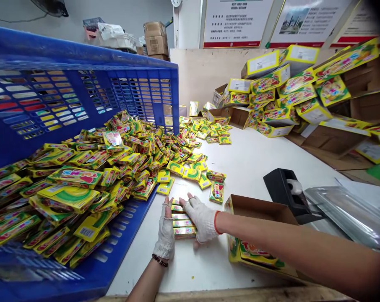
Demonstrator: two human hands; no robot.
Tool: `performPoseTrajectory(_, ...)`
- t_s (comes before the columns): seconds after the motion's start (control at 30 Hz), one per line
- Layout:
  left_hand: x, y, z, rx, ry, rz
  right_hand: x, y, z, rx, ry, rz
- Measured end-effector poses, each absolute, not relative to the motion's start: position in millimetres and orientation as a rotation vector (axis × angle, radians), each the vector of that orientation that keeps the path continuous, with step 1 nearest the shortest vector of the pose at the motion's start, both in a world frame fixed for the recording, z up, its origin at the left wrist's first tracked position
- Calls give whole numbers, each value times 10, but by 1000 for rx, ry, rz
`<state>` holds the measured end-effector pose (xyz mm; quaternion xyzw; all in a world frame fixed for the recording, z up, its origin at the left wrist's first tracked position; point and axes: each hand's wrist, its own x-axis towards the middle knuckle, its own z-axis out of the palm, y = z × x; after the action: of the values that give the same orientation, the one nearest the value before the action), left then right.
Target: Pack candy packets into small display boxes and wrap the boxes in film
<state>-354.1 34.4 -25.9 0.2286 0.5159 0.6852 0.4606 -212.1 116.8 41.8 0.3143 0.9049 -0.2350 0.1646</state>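
As the blue plastic crate (92, 63) lies tilted, yellow packets (73, 184) heap inside.

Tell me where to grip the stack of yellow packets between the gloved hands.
Its two long sides, from left and right, as the left hand and right hand do: the narrow stack of flat packets likely stays together under side pressure.

A short stack of flat yellow-and-green printed packets (184, 222) is lying on the white bench (209, 268), edges roughly aligned, each packet resting horizontally upon the next.
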Motion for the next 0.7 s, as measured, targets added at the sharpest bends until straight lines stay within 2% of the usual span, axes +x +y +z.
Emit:
performPoseTrajectory(0.13, -3514, 271, -118, 510, 1206, 1656, -2195, 1155, 337, 802, 2787, -841)
performPoseTrajectory(0.27, -3480, 209, 144, 377, 1192, 1570, -2004, 1192, 713, 1006, 2835, -1158)
performPoseTrajectory(0.3, -3446, 214, 199, 363, 1182, 1557, -1872, 1212, 867, 1083, 2802, -1362)
performPoseTrajectory(0.4, -3244, 273, 258, 384, 1176, 1543, -1271, 1271, 1328, 1194, 2396, -2266)
performPoseTrajectory(0.47, -3030, 338, 204, 453, 1171, 1493, -770, 1293, 1521, 1219, 2188, -2555)
performPoseTrajectory(0.57, -2633, 460, 65, 618, 1125, 1398, -115, 1297, 1474, 1378, 1956, -2644)
performPoseTrajectory(0.7, -2133, 556, -16, 732, 1084, 1343, 136, 1262, 915, 1563, 1711, -2620)
